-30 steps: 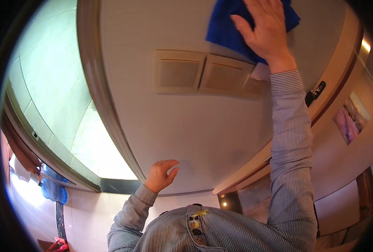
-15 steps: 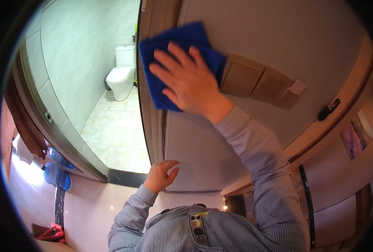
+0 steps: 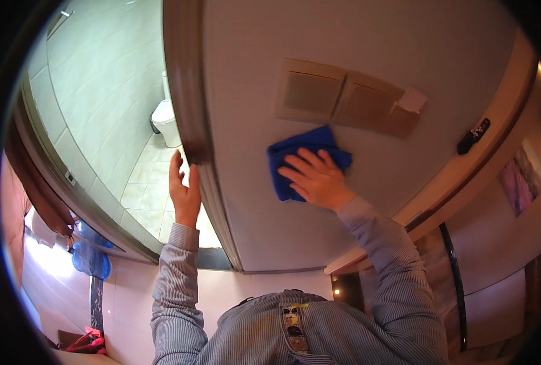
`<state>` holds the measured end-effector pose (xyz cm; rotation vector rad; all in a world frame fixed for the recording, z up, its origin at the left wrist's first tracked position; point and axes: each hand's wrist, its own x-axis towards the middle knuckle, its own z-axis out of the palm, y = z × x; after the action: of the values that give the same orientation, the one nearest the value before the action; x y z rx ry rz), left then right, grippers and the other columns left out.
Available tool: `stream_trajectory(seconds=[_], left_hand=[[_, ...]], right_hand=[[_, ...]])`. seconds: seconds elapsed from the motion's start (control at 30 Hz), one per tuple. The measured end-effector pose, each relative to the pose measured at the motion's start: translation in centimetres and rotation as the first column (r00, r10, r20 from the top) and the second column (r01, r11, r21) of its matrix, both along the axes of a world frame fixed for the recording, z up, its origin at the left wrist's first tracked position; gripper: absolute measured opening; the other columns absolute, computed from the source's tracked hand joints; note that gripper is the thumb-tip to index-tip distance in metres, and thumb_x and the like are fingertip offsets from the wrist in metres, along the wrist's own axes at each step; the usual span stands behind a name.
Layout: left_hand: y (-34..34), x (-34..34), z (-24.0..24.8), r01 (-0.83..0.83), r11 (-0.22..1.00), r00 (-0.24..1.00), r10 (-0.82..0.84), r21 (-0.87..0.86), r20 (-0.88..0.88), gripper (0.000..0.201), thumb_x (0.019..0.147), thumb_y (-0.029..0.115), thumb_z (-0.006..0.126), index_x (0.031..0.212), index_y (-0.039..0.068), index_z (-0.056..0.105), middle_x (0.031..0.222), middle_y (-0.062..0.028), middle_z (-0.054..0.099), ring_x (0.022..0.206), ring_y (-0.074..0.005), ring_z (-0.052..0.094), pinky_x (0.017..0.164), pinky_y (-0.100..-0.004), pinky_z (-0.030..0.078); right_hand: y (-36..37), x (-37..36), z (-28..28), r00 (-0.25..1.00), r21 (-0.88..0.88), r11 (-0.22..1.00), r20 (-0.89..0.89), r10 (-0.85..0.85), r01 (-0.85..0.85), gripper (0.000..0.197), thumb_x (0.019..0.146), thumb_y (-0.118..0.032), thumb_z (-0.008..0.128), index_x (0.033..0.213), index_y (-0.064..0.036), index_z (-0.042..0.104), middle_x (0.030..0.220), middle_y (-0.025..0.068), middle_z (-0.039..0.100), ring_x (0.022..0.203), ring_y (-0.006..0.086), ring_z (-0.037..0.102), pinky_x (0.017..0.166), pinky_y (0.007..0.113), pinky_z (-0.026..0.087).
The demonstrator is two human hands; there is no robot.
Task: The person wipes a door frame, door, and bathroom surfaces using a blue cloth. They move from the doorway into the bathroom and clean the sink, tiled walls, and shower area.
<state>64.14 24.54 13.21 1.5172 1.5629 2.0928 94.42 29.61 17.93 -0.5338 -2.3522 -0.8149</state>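
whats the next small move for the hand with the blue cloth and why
Probably slide the right hand and its blue cloth a little downward over the wall, palm flat: the cloth lies spread under the hand, just below the switch plates, and plain wall shows lower down. The left hand, by the door frame, looks empty.

1. The cloth (image 3: 286,155) lies against the wall (image 3: 270,231), below the switch plates (image 3: 349,97).
2. The right fingers (image 3: 300,165) rest on the cloth.
3. To their left, the left fingers (image 3: 176,171) are before the doorway, just beside the wall-side door frame (image 3: 188,91); contact cannot be told.
4. Through the doorway, the toilet (image 3: 166,121) stands on the bathroom floor (image 3: 143,188), partly behind that frame.
5. Right of the switch plates is a small fitting (image 3: 473,139); farther right hangs a picture (image 3: 522,176).
6. At far left, a bottle (image 3: 91,260) is left of the doorway.
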Motion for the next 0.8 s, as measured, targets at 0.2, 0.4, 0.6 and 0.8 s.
stream_trajectory(seconds=[0.2, 0.4, 0.6, 0.8], left_hand=[[2.8, 1.8, 0.8, -0.065, 0.997, 0.965, 0.072, -0.036, 0.251, 0.055, 0.096, 0.036, 0.043, 0.133, -0.005, 0.037, 0.128, -0.0165, 0.047, 0.117, -0.0233, 0.045, 0.098, -0.0304, 0.035], [2.7, 2.0, 0.9, -0.08, 0.997, 0.959, 0.084, -0.024, 0.271, 0.056, 0.097, 0.038, 0.04, 0.134, -0.003, 0.035, 0.131, -0.0146, 0.044, 0.12, -0.0227, 0.042, 0.101, -0.0303, 0.031], [3.0, 1.9, 1.1, -0.086, 0.995, 0.948, 0.096, -0.046, 0.304, 0.059, 0.097, 0.041, 0.038, 0.135, -0.004, 0.033, 0.134, -0.0159, 0.041, 0.122, -0.0247, 0.04, 0.104, -0.0307, 0.029], [2.6, 2.0, 1.5, -0.038, 0.997, 0.95, 0.055, -0.061, 0.308, 0.06, 0.097, 0.041, 0.038, 0.136, -0.004, 0.031, 0.135, -0.0157, 0.039, 0.124, -0.0242, 0.038, 0.105, -0.0305, 0.027]], right_hand=[[1.2, 12.8, 1.0, 0.967, 0.038, 0.981, -0.179, -0.182, 0.191, 0.044, 0.069, -0.029, 0.073, 0.11, -0.0225, 0.062, 0.125, 0.0032, 0.051, 0.121, 0.0268, 0.042, 0.1, 0.049, 0.029], [1.3, 23.6, 1.6, 0.882, 0.025, 0.927, -0.317, -0.348, 0.375, 0.044, 0.07, -0.025, 0.074, 0.111, -0.0158, 0.06, 0.128, 0.0102, 0.048, 0.123, 0.0342, 0.039, 0.1, 0.052, 0.03], [1.8, 28.6, -0.6, 0.738, -0.124, 0.922, -0.564, -0.37, 0.368, 0.053, 0.076, -0.02, 0.072, 0.123, -0.0083, 0.049, 0.135, 0.0192, 0.039, 0.129, 0.0389, 0.03, 0.104, 0.049, 0.028], [1.3, 24.3, -9.8, 0.344, -0.44, 0.867, -0.797, -0.497, 0.235, 0.065, 0.082, -0.022, 0.066, 0.135, -0.0047, 0.034, 0.145, 0.0212, 0.023, 0.133, 0.0364, 0.022, 0.108, 0.043, 0.023]])
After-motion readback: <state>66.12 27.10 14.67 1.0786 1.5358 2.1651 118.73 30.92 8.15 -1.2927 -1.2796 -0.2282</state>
